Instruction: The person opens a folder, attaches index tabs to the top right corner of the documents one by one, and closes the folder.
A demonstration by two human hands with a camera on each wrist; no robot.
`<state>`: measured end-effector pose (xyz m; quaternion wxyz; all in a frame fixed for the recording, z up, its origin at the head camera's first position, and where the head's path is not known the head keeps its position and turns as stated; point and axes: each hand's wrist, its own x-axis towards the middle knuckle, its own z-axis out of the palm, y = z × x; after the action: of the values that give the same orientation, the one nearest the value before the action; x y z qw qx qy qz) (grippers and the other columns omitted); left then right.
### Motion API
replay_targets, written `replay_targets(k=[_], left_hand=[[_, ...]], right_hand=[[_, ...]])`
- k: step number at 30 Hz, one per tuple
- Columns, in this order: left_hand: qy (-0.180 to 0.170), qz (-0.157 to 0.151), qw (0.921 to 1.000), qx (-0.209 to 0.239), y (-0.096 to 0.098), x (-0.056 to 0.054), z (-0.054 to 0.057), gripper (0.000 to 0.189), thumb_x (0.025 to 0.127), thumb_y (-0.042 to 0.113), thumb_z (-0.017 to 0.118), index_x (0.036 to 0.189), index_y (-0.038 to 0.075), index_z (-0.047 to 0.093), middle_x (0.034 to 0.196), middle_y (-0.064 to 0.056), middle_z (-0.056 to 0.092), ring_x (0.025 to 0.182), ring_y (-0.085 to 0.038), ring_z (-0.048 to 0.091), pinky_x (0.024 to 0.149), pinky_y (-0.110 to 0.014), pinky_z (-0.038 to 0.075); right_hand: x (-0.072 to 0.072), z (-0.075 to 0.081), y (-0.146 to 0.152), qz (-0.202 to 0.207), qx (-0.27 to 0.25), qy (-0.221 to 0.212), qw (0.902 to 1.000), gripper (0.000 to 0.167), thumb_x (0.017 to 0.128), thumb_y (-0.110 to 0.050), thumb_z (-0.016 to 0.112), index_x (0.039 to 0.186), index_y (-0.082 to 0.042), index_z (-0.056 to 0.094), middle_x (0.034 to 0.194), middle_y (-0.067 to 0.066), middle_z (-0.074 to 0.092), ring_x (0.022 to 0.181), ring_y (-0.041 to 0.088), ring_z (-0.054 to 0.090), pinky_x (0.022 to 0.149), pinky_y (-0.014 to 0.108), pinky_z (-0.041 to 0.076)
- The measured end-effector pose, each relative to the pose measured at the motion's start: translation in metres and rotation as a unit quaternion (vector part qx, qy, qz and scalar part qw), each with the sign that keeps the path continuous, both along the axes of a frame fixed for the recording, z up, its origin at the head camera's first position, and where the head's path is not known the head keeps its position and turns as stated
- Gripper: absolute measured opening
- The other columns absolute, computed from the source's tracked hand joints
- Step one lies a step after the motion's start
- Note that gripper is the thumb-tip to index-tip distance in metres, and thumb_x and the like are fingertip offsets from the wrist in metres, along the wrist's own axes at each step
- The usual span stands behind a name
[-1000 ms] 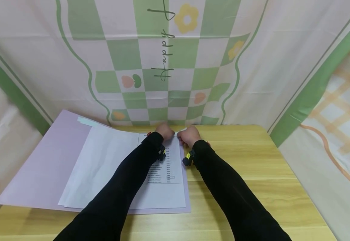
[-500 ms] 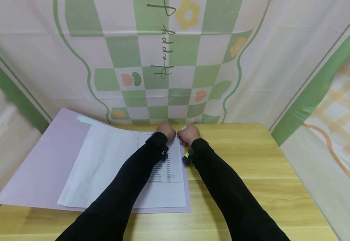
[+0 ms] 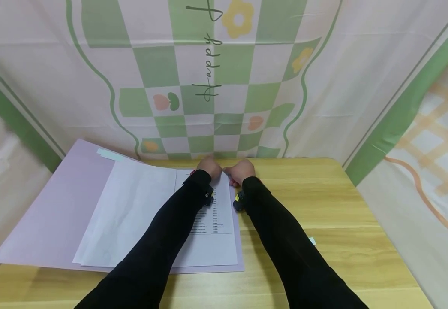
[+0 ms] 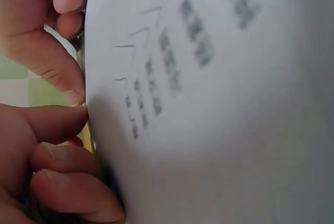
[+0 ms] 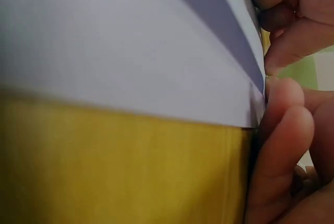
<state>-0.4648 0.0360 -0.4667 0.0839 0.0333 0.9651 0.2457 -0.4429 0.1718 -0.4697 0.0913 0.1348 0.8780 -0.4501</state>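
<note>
An open lilac folder (image 3: 54, 214) lies on the table, with a printed sheet (image 3: 208, 253) on its right half and a turned-over white page (image 3: 131, 201) on its left. At the printed sheet's upper right corner, my left hand (image 3: 209, 167) pinches the edge with curled fingers. My right hand (image 3: 240, 171) pinches the same corner from the other side, its fingertips almost meeting the left ones. The left wrist view shows blurred printed lines and pen ticks on the sheet (image 4: 219, 145); whatever sits between the fingertips is hidden.
A pale mint strip (image 3: 108, 154) sticks out at the top of the turned-over page. On the wooden table (image 3: 305, 189), a small pale scrap (image 3: 312, 241) lies beside the right sleeve. A patterned curtain (image 3: 231, 98) hangs right behind the table's far edge.
The small white piece that stuck up between my hands is no longer visible there. A pale scrap now shows beside the right sleeve. Both hands stay at the corner, shifting only slightly.
</note>
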Motion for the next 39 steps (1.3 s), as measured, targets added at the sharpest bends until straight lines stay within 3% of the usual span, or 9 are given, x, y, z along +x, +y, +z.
replay_targets(k=[9, 14, 18, 22, 24, 26, 31, 35, 39], left_hand=[[-0.038, -0.001, 0.9993, 0.002, -0.002, -0.003, 0.003, 0.029, 0.094, 0.015, 0.055, 0.113, -0.004, 0.066, 0.121, -0.015, 0.063, 0.102, -0.028, 0.058, 0.090, -0.035, 0.048], [-0.030, 0.002, 0.9990, 0.034, -0.003, 0.003, 0.007, 0.040, 0.094, 0.018, 0.057, 0.127, -0.004, 0.059, 0.125, -0.016, 0.062, 0.105, -0.029, 0.057, 0.094, -0.034, 0.045], [-0.029, -0.002, 0.9993, 0.021, -0.003, 0.001, 0.005, 0.033, 0.091, 0.020, 0.064, 0.112, -0.005, 0.066, 0.117, -0.016, 0.064, 0.101, -0.029, 0.059, 0.091, -0.034, 0.047], [-0.039, -0.019, 0.9991, 0.002, -0.004, 0.004, 0.008, 0.020, 0.091, 0.012, 0.056, 0.094, -0.003, 0.068, 0.107, -0.016, 0.064, 0.093, -0.029, 0.060, 0.073, -0.031, 0.048], [-0.041, -0.032, 0.9986, -0.006, -0.005, 0.006, 0.010, 0.022, 0.091, 0.009, 0.051, 0.092, -0.004, 0.068, 0.105, -0.017, 0.064, 0.091, -0.029, 0.060, 0.065, -0.030, 0.045], [-0.039, -0.029, 0.9988, 0.007, -0.006, 0.008, 0.013, 0.025, 0.091, 0.009, 0.049, 0.102, -0.006, 0.067, 0.107, -0.017, 0.063, 0.092, -0.029, 0.060, 0.064, -0.029, 0.044], [-0.024, -0.010, 0.9989, 0.039, -0.006, 0.013, 0.018, 0.037, 0.091, 0.019, 0.057, 0.116, -0.008, 0.064, 0.112, -0.018, 0.063, 0.096, -0.030, 0.058, 0.075, -0.030, 0.046], [-0.019, -0.014, 0.9994, 0.026, -0.005, 0.013, 0.019, 0.029, 0.089, 0.020, 0.062, 0.102, -0.006, 0.068, 0.109, -0.017, 0.065, 0.093, -0.029, 0.059, 0.076, -0.031, 0.048], [-0.035, -0.016, 0.9989, 0.028, -0.005, 0.011, 0.018, 0.020, 0.090, 0.011, 0.056, 0.097, -0.004, 0.067, 0.105, -0.016, 0.063, 0.089, -0.029, 0.059, 0.065, -0.030, 0.045]], right_hand=[[-0.004, -0.004, 0.002, -0.029, -0.035, -0.009, 0.9989, 0.029, 0.091, -0.016, 0.065, 0.067, 0.001, 0.066, 0.055, 0.009, 0.062, 0.040, 0.016, 0.058, 0.040, 0.025, 0.046], [-0.005, -0.005, 0.003, -0.024, -0.045, 0.002, 0.9987, 0.037, 0.088, -0.026, 0.073, 0.063, 0.000, 0.066, 0.053, 0.009, 0.060, 0.039, 0.016, 0.057, 0.039, 0.026, 0.047], [-0.008, -0.009, 0.003, -0.023, -0.044, -0.006, 0.9987, 0.033, 0.088, -0.021, 0.075, 0.065, 0.002, 0.067, 0.054, 0.009, 0.061, 0.039, 0.016, 0.057, 0.039, 0.026, 0.047], [-0.013, -0.013, 0.007, -0.032, -0.071, -0.017, 0.9968, 0.024, 0.089, -0.011, 0.068, 0.070, 0.004, 0.066, 0.055, 0.010, 0.061, 0.041, 0.017, 0.058, 0.040, 0.026, 0.048], [-0.013, -0.014, 0.008, -0.033, -0.080, -0.016, 0.9961, 0.025, 0.089, -0.012, 0.068, 0.070, 0.003, 0.065, 0.055, 0.010, 0.060, 0.041, 0.017, 0.058, 0.040, 0.026, 0.048], [-0.013, -0.015, 0.009, -0.033, -0.081, -0.013, 0.9961, 0.030, 0.089, -0.019, 0.071, 0.068, 0.002, 0.064, 0.055, 0.010, 0.060, 0.040, 0.017, 0.058, 0.039, 0.027, 0.048], [-0.011, -0.012, 0.007, -0.018, -0.041, 0.000, 0.9990, 0.040, 0.086, -0.030, 0.079, 0.063, 0.000, 0.067, 0.053, 0.009, 0.061, 0.038, 0.016, 0.057, 0.039, 0.027, 0.047], [-0.011, -0.009, 0.005, -0.014, -0.010, -0.008, 0.9998, 0.037, 0.088, -0.027, 0.076, 0.065, 0.001, 0.068, 0.054, 0.009, 0.063, 0.040, 0.016, 0.058, 0.041, 0.026, 0.048], [-0.014, -0.009, 0.006, -0.022, -0.033, -0.030, 0.9988, 0.029, 0.092, -0.019, 0.071, 0.073, 0.003, 0.067, 0.058, 0.010, 0.063, 0.042, 0.016, 0.059, 0.042, 0.026, 0.049]])
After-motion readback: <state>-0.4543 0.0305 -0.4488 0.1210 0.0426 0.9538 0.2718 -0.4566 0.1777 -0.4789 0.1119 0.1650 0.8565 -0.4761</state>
